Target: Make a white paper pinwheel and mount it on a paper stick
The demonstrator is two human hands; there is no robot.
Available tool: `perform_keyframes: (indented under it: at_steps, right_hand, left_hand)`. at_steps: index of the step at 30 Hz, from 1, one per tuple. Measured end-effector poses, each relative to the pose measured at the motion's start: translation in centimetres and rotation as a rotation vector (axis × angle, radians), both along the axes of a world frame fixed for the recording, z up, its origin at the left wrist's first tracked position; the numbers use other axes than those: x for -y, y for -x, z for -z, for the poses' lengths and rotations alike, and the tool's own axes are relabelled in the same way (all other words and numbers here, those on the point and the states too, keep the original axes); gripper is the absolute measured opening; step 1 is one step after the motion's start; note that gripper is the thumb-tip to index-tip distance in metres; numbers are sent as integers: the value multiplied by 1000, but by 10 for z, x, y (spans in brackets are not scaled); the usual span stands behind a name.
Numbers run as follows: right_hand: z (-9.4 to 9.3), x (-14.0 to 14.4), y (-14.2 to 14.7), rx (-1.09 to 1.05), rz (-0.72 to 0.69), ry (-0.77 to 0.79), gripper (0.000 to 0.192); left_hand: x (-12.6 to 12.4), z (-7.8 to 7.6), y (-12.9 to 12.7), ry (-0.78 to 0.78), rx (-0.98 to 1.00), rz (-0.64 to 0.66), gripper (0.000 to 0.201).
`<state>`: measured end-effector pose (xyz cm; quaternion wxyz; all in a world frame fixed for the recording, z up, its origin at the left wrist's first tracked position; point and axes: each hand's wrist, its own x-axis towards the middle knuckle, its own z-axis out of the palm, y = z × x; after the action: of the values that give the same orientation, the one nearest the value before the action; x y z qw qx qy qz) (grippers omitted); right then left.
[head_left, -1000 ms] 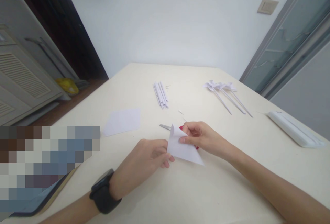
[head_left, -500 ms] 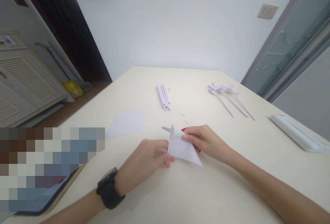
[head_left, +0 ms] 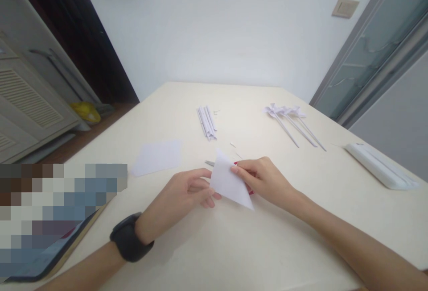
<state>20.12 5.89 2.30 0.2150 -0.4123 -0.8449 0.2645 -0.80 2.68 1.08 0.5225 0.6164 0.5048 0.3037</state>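
A white sheet of paper (head_left: pixel 229 181) is held tilted above the table between both hands. My left hand (head_left: pixel 192 188), with a black watch on its wrist, pinches the sheet's left side between thumb and fingers. My right hand (head_left: pixel 261 175) grips its upper right edge, thumb on top. Scissors lie behind and partly under the sheet; their grey blade tip (head_left: pixel 209 163) sticks out at the left, and bits of the red handle (head_left: pixel 250 191) show by my right fingers. Another flat white sheet (head_left: pixel 157 158) rests to the left of my hands.
Several rolled paper tubes (head_left: pixel 206 123) lie together farther back, with small paper scraps (head_left: pixel 233 144) nearby. Paper pinwheels on sticks (head_left: pixel 284 117) lie at the back right. A long white object (head_left: pixel 377 166) sits near the right edge. A pixelated dark-rimmed item (head_left: pixel 50 268) is at the left.
The sheet has flattened and its upper corner, curled before, now lies straighter. My left fingers have spread a little. The whole view has shifted slightly.
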Motion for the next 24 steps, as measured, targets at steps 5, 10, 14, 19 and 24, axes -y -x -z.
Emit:
perform_keyframes:
  at_steps: [5, 10, 14, 19, 24]
  right_hand:
    - [1, -4, -1, -60, 6, 60, 30]
    - [4, -5, 1, -91, -2, 75, 32]
    - [2, -3, 2, -61, -19, 32, 31]
    - [-3, 0, 1, -95, -14, 13, 27]
    - [-1, 0, 3, -224, -32, 112, 10]
  left_hand:
    - [-2, 1, 3, 64, 55, -4, 26]
    - [-1, 5, -2, 45, 25, 45, 30]
    - [-1, 5, -5, 27, -14, 70, 33]
    - [-2, 2, -4, 59, 58, 95, 24]
    - [4, -1, -9, -32, -160, 102, 18]
